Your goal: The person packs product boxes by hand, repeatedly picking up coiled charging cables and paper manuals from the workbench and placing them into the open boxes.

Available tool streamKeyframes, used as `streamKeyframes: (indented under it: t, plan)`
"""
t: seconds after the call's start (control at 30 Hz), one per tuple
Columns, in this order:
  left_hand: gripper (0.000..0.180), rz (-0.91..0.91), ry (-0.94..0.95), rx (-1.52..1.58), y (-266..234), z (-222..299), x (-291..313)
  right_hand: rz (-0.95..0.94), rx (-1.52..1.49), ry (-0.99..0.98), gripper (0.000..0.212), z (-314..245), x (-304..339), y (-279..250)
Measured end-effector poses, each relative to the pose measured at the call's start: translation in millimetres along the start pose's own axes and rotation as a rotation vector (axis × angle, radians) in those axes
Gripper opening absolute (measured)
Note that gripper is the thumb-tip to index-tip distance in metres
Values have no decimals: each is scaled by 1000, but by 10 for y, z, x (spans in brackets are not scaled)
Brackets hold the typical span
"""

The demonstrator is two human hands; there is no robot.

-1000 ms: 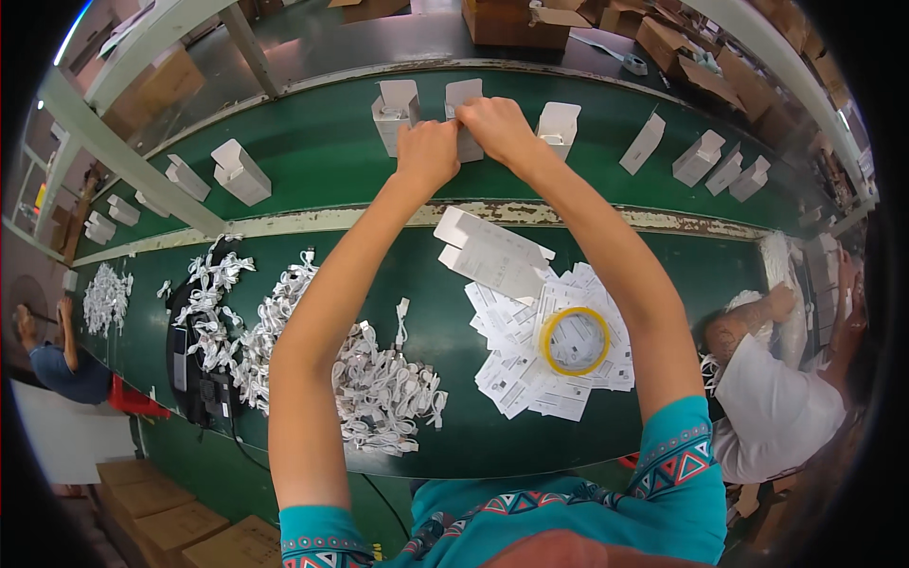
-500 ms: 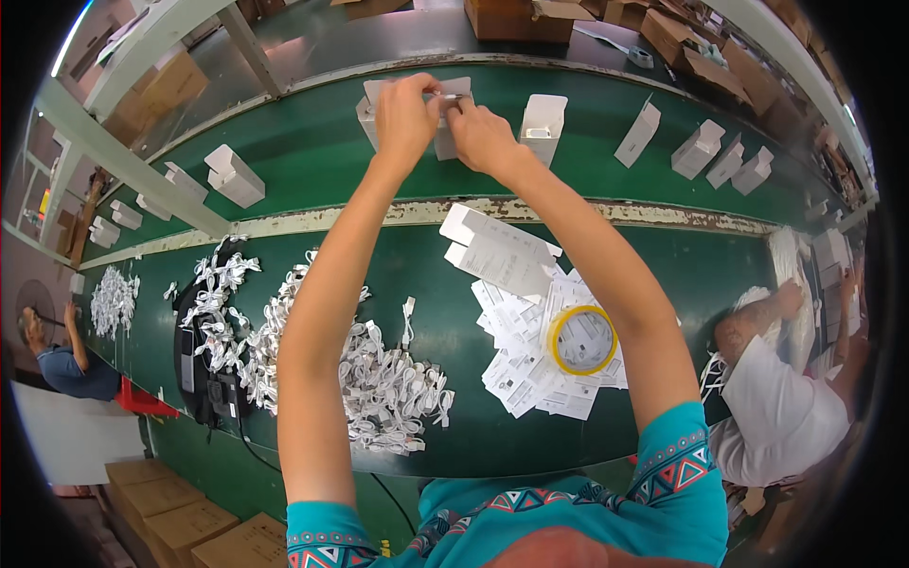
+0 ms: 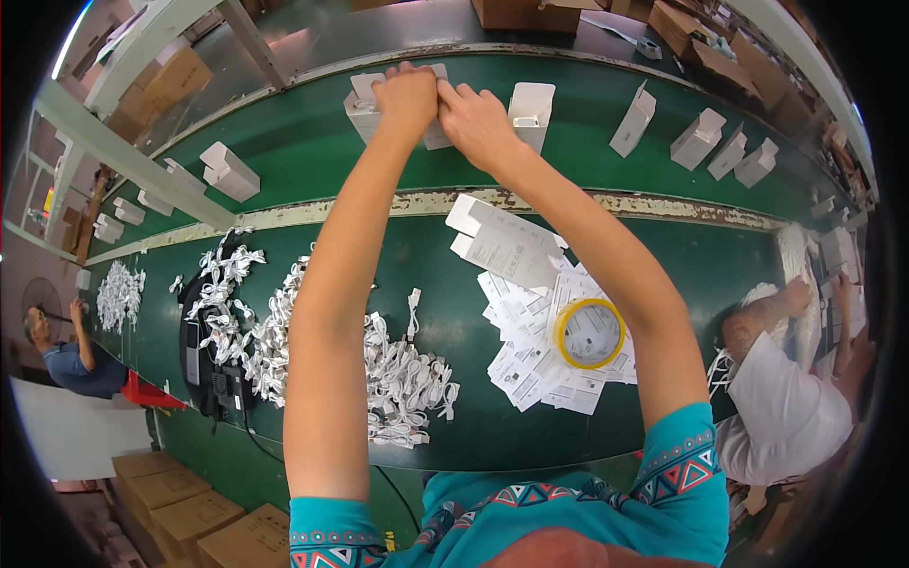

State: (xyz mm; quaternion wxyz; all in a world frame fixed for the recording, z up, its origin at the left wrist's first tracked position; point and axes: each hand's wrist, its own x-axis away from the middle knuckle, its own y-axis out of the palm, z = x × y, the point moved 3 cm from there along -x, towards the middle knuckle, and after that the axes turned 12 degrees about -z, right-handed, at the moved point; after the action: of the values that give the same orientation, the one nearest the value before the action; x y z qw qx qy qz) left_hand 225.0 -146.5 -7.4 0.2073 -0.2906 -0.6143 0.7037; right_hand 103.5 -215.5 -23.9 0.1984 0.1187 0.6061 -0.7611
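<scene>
Both my arms reach to the far green belt, where open white boxes stand. My left hand (image 3: 409,99) is closed over the top of a white box (image 3: 437,135), fingers bent down; what they pinch, if anything, is hidden. Against the right side of that box, my right hand (image 3: 475,125) curls its fingers round the edge. Another open white box (image 3: 364,119) stands just left of my left hand. To the right of my right hand is an open box (image 3: 531,110) with a pale item showing inside.
White cables (image 3: 407,388) lie heaped on the near table. Printed leaflets (image 3: 530,355) spread under a yellow-rimmed tape roll (image 3: 589,334), beside a flattened white box (image 3: 507,248). More white boxes (image 3: 697,139) line the belt. One co-worker (image 3: 786,398) sits right, another (image 3: 80,355) far left.
My left hand has moved over the box top, and the small item that showed between my fingers is now out of sight. The boxes by my hands have shifted slightly left in view.
</scene>
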Motion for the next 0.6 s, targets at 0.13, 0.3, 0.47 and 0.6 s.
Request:
streamKeyframes:
  t: [0.13,0.3,0.47,0.6]
  plan:
    - [28,-165,111,-137,-22,116,-46,181,-268,49,27,130,565,-515]
    - [25,-84,122,-105,-200,-214,171,-148,-907,294,15,439,1722,-1133]
    - [16,442,419,-118,-412,-225,783,-627,-801,610,29,623,2985,-1061]
    - [40,-318,190,99,-290,-152,1524,-513,-849,586,33,483,3311,-1014]
